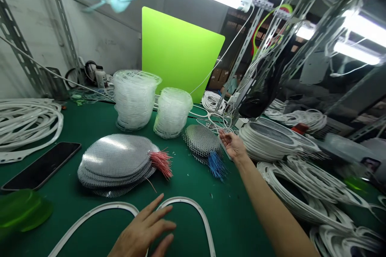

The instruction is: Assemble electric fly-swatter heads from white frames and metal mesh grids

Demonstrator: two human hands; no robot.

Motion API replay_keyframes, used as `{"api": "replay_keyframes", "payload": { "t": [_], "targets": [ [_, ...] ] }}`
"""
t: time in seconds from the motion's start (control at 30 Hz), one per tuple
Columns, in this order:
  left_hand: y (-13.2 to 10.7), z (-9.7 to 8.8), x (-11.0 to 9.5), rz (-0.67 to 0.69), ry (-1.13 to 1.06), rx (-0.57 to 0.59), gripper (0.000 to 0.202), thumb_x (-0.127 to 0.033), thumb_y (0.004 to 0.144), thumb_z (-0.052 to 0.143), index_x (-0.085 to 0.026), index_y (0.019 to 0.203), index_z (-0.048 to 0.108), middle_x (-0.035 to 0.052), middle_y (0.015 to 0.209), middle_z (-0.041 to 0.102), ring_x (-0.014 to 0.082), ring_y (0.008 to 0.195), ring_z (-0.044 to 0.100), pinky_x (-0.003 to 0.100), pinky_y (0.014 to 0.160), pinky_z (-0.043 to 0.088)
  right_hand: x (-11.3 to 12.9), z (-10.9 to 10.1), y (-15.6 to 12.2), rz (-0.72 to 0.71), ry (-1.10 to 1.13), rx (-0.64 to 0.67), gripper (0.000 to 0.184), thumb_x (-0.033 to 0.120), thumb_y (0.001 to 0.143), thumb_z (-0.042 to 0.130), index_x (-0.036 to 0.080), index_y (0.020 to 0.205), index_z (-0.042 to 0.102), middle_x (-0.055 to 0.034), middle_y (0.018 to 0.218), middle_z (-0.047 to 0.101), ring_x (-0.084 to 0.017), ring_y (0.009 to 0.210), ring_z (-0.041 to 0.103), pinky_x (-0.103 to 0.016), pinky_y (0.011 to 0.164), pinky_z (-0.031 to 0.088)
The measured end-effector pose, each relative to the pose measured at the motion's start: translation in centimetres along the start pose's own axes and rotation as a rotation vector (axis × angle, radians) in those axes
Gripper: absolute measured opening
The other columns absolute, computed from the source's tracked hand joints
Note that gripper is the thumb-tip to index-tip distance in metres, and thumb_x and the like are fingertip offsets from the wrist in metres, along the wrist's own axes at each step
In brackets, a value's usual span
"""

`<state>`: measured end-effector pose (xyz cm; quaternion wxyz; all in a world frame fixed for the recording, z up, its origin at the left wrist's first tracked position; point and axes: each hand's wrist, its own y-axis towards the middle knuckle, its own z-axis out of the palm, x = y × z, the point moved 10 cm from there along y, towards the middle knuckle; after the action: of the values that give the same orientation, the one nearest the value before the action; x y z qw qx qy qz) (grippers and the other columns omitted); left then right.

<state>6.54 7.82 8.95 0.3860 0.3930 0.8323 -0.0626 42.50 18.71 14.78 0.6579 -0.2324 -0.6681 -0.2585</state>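
My left hand lies flat with fingers spread on the green table, on a white oval frame. My right hand reaches far out, palm up and fingers loosely open, beside a mesh stack with blue wires and a pile of assembled white frames with mesh. Nothing shows in that hand. A bigger stack of metal mesh ovals with red wires sits in front of my left hand.
Two stacks of clear plastic ovals stand at the back before a green board. White frames are heaped at the left and right. A black phone and a green plastic piece lie at left.
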Motion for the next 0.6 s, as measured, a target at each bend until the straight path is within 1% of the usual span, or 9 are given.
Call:
{"api": "replay_keyframes", "payload": {
  "t": [0.1,0.2,0.23,0.3,0.37,0.43,0.47,0.53,0.6],
  "targets": [
    [3.6,-0.5,0.6,-0.309,-0.485,0.007,0.034,-0.050,0.091,0.055,-0.031,0.118,0.064,0.0033,0.137,0.057,0.0292,0.133,0.046,0.044,0.106,0.045,0.6,0.2,-5.1,-0.107,0.204,-0.021,0.024,0.026,0.080,0.069,0.020,0.068,0.048,-0.0020,0.104,0.067,-0.017,0.105,0.063,-0.035,0.096,0.051],
    [7.5,0.2,0.8,-0.534,-1.104,-0.067,0.057,-0.052,0.085,0.064,-0.020,0.130,0.052,0.0148,0.141,0.051,0.0277,0.119,0.059,0.039,0.100,0.051,-0.1,0.5,-13.3,-0.146,0.312,0.017,0.027,0.029,0.075,0.073,0.021,0.069,0.048,-0.0013,0.118,0.065,-0.020,0.117,0.058,-0.036,0.103,0.047],
    [8.6,0.8,0.7,-0.572,-1.269,-0.067,0.058,-0.050,0.084,0.066,-0.018,0.130,0.051,0.0172,0.140,0.050,0.0273,0.111,0.064,0.038,0.095,0.054,-0.6,0.5,-16.0,-0.128,0.328,0.035,0.026,0.029,0.076,0.073,0.021,0.070,0.049,-0.0019,0.122,0.064,-0.021,0.121,0.056,-0.037,0.105,0.045],
    [9.6,1.7,1.0,-0.630,-1.429,-0.097,0.046,-0.029,0.082,0.073,-0.013,0.121,0.054,0.0192,0.129,0.059,0.0236,0.097,0.070,0.034,0.087,0.058,-2.3,0.6,-20.9,0.021,0.358,0.106,0.024,0.029,0.076,0.075,0.020,0.072,0.053,-0.0038,0.125,0.063,-0.023,0.124,0.053,-0.038,0.107,0.043],
    [8.7,2.4,2.0,-0.685,-1.440,-0.148,0.036,-0.011,0.077,0.074,-0.011,0.109,0.057,0.0169,0.115,0.067,0.0194,0.087,0.072,0.028,0.079,0.059,-4.8,1.0,-24.6,0.295,0.432,0.213,0.024,0.039,0.078,0.073,0.020,0.081,0.059,-0.0084,0.125,0.064,-0.027,0.124,0.054,-0.042,0.107,0.042],
    [6.6,3.1,2.7,-0.723,-1.389,-0.159,0.031,-0.006,0.076,0.074,-0.011,0.102,0.059,0.0133,0.106,0.071,0.0172,0.082,0.072,0.026,0.074,0.059,-6.7,1.4,-27.4,0.548,0.549,0.308,0.044,0.056,0.080,0.065,0.018,0.101,0.062,-0.0141,0.127,0.062,-0.031,0.121,0.056,-0.046,0.106,0.043],
    [5.5,3.4,2.9,-0.734,-1.368,-0.144,0.028,-0.008,0.076,0.074,-0.012,0.099,0.060,0.0120,0.103,0.072,0.0169,0.081,0.072,0.026,0.074,0.059,-7.1,1.6,-28.3,0.618,0.609,0.338,0.056,0.062,0.081,0.061,0.016,0.114,0.059,-0.0159,0.130,0.060,-0.032,0.121,0.055,-0.048,0.106,0.043],
    [3.3,4.0,3.3,-0.757,-1.323,-0.123,0.024,-0.009,0.076,0.075,-0.012,0.095,0.061,0.0095,0.097,0.073,0.0160,0.079,0.072,0.025,0.073,0.059,-7.3,2.3,-29.3,0.645,0.683,0.364,0.067,0.061,0.083,0.058,0.017,0.132,0.048,-0.0147,0.136,0.056,-0.031,0.123,0.054,-0.048,0.107,0.042],
    [1.4,4.3,3.6,-0.784,-1.292,-0.119,0.023,-0.008,0.074,0.076,-0.012,0.092,0.062,0.0083,0.093,0.073,0.0151,0.076,0.072,0.024,0.071,0.058,-7.6,3.2,-30.2,0.604,0.675,0.350,0.066,0.046,0.085,0.065,0.022,0.142,0.038,-0.0098,0.137,0.056,-0.027,0.123,0.055,-0.046,0.108,0.042]
  ]
}}
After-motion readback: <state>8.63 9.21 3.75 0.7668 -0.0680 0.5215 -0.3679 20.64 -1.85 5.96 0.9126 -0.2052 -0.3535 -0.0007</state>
